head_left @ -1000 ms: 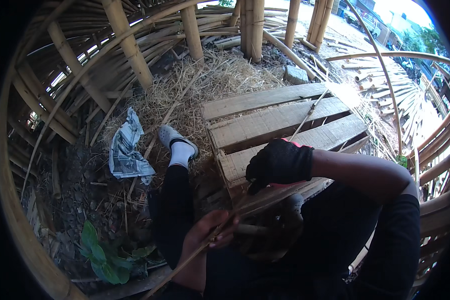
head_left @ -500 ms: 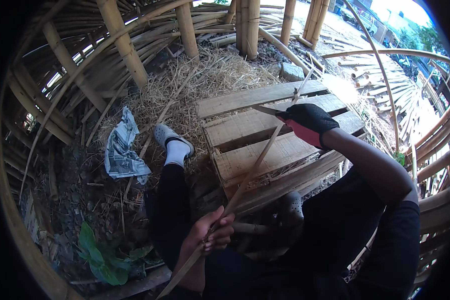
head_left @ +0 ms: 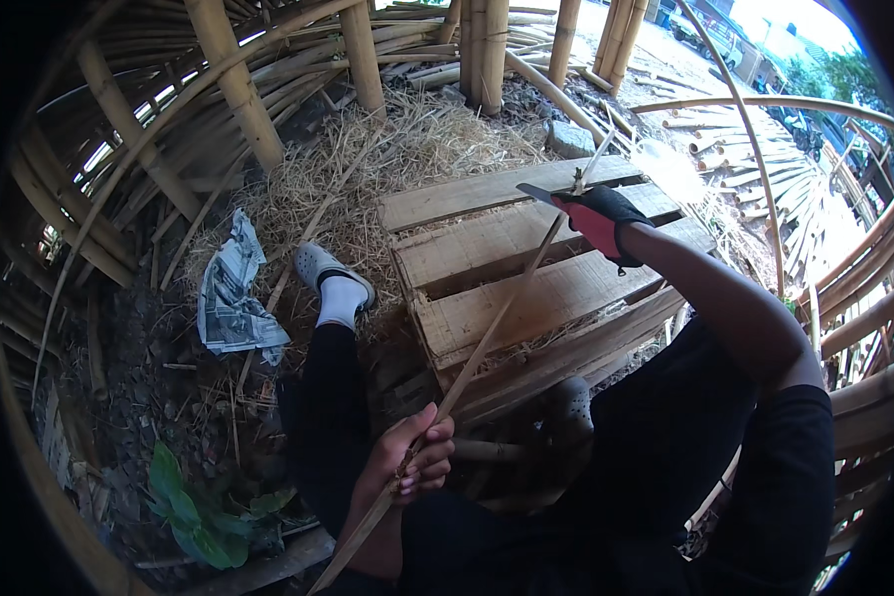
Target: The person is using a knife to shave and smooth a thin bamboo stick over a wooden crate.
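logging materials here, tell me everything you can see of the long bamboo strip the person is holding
The bamboo strip is a long, thin, pale tan sliver, straight and slanted from lower left to upper right above the wooden pallet. The bare left hand grips it low down; its bottom end runs past the lower edge. The gloved right hand meets it near the top with a knife blade, above which a thin pale end sticks out.

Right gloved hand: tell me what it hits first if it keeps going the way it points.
The right hand points up and away along the bamboo strip. Probably the grey stone and straw past the wooden pallet; depth is unclear.
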The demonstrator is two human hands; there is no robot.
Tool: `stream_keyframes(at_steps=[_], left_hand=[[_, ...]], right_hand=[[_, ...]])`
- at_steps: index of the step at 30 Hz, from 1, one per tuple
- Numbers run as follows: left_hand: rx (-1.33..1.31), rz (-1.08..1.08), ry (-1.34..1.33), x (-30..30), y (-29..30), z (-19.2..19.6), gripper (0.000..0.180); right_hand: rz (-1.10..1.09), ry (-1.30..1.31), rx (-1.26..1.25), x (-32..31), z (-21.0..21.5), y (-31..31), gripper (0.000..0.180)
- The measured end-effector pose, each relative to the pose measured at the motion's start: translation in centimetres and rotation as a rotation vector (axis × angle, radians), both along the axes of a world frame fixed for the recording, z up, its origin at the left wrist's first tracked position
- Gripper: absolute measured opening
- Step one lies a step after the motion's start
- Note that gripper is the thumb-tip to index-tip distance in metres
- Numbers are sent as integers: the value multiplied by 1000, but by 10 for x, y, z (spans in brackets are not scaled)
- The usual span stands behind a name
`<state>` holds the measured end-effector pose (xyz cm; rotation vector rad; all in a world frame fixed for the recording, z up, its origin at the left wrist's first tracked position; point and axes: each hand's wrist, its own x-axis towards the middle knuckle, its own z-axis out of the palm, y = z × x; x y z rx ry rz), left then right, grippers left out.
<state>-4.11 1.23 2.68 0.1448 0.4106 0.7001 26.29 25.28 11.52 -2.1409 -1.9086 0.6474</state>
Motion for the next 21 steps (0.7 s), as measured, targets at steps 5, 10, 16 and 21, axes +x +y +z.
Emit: stream_keyframes(at_steps=[5, 10, 16, 21], left_hand=[[0, 36, -13, -2, -3, -2, 38], [-12, 9, -41, 1, 2, 5, 38], [54, 1, 100, 1, 2, 15, 36], [63, -13, 116, 1, 2, 16, 36]], right_hand=[[-4, 204, -53, -5, -1, 0, 49], [19, 232, -86, 25, -59, 34, 30], [-86, 334, -258, 16, -41, 25, 27], [-75, 389, -278, 21, -42, 23, 39]])
